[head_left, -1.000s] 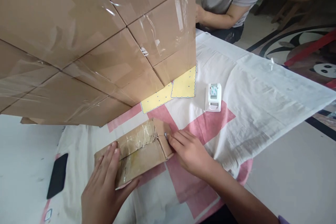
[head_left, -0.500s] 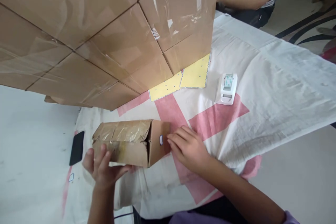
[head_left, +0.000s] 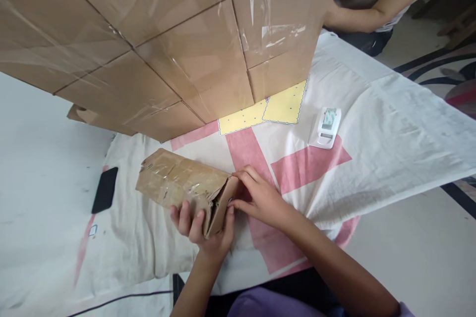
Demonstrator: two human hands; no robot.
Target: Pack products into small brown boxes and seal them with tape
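Note:
A small taped cardboard box (head_left: 178, 171) lies at a slant on the cloth, with a gap along the edge at its right end. My left hand (head_left: 208, 228) grips that end from the near side, fingertips on the taped face and thumb against the end panel. My right hand (head_left: 262, 198) is at the same end panel, fingers at its upper edge and thumb lower down by a small, mostly covered label. Part of the end panel is hidden behind my fingers.
Large taped cardboard boxes (head_left: 193, 59) stand stacked in front. Yellow dotted sheets (head_left: 284, 104) stick out from under them. A white device with a small screen (head_left: 326, 129) rests on the right; a black phone (head_left: 105, 189) lies at left. Another person's arm (head_left: 360, 17) is behind the stack.
The box has turned, its right end now nearer me. My left hand has moved right, from the left part of the box to its right end. My right hand has closed in on the end panel.

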